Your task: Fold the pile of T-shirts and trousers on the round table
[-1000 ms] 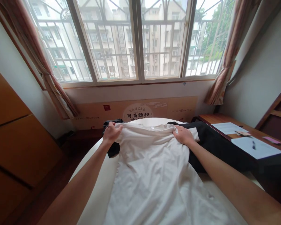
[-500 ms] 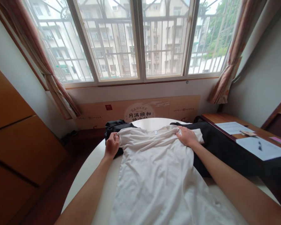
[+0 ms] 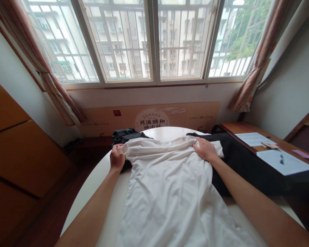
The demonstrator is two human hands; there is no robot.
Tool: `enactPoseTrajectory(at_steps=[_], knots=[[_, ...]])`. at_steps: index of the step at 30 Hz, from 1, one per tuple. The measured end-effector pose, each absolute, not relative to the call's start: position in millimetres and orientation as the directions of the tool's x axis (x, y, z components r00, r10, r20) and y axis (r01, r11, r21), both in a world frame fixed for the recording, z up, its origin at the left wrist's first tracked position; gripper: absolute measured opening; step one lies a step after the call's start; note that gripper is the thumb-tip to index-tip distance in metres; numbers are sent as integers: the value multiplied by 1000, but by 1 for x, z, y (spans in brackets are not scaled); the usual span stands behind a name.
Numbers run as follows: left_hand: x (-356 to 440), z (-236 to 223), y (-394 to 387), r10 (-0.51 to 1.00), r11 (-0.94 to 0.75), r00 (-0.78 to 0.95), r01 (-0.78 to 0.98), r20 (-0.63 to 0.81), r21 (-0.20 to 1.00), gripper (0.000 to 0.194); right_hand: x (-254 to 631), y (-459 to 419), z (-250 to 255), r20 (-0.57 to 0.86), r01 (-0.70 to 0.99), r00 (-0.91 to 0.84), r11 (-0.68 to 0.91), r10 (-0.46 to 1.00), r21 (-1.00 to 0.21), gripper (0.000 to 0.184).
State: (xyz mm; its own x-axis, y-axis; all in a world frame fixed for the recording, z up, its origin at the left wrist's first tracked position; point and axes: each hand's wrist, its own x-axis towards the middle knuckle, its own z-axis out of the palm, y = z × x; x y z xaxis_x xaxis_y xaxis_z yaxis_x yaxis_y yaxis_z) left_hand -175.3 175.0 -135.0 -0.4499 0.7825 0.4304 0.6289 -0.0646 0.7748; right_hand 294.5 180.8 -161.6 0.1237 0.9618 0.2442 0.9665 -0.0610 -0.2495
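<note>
A: What does the left hand have?
B: Its fingers are closed on the end of one sleeve of a white T-shirt.
A: And the right hand?
B: It lies over the shirt's other shoulder; I can't tell whether the fingers pinch the cloth.
A: Where is the shirt itself?
B: Spread, wrinkled, on a white table, collar at the far side, lower end running out of view.
A: What's around it?
B: A bunched black garment by the left hand, partly covered by the shirt, and a larger black cloth beside the right.
A: Farther out?
B: A wooden desk with papers and a pen to the right; ahead, a printed panel below a barred window.
</note>
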Motion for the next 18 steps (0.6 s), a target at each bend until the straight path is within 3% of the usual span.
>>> enactPoseTrajectory(at_steps=[5, 12, 14, 18], knots=[[-176, -133, 170, 776, -97, -484, 542, 405, 834, 38, 294, 180, -161, 239, 964, 128, -64, 963, -258, 63], [-167, -129, 165, 842, -337, -151, 602, 518, 724, 65, 294, 178, -159, 242, 958, 130, -58, 962, -282, 62], [-168, -132, 168, 854, -305, -179, 589, 489, 748, 59, 294, 179, -159, 243, 955, 132, -58, 961, -290, 61], [-175, -137, 179, 800, -196, -399, 533, 449, 823, 32, 295, 181, -160, 250, 953, 141, -63, 958, -296, 62]])
